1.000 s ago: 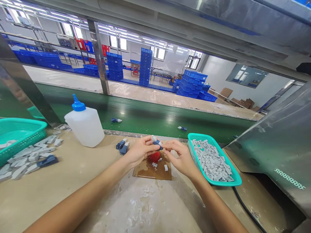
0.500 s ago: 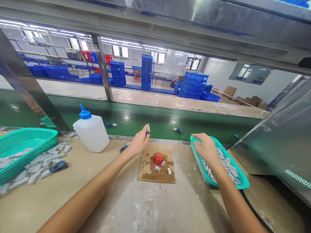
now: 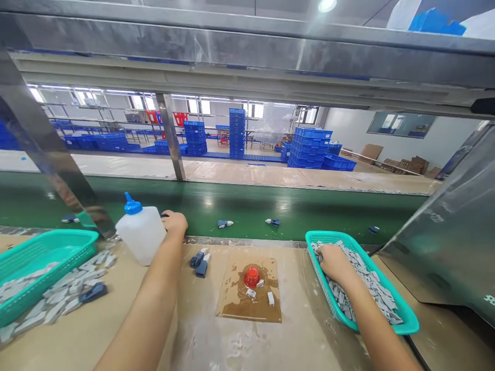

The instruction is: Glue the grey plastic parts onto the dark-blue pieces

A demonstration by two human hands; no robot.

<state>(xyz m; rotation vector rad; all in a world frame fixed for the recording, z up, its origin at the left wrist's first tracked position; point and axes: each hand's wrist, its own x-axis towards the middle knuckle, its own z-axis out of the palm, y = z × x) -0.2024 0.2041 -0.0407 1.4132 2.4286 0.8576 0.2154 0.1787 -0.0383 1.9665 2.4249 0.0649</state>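
My left hand [image 3: 175, 222] reaches over the green belt behind the squeeze bottle [image 3: 144, 234]. Its fingers are closed on a small dark blue plastic piece [image 3: 164, 215], mostly hidden. My right hand [image 3: 335, 264] dips into the right green basket [image 3: 410, 325], fingers curled down among light grey plastic pieces [image 3: 369, 281]; its fingertips are hidden. Between my arms lies a wet brown board [image 3: 249, 312] carrying a red cap-like cup [image 3: 251, 277] and several small white pieces [image 3: 270, 298]. Dark blue parts with white ends [image 3: 200, 263] rest left of the board.
Another green basket [image 3: 83, 245] stands at far left, with grey pieces [image 3: 58, 296] heaped beside it. Blue-and-white parts [image 3: 273, 222] lie along the green belt [image 3: 247, 203]. A metal post [image 3: 171, 136] and a sheet-metal panel [image 3: 452, 226] bound the workspace.
My left hand has moved left, from above the board to behind the bottle. My right hand has lowered into the basket. A blue-and-white part now shows on the belt near the left hand's former place.
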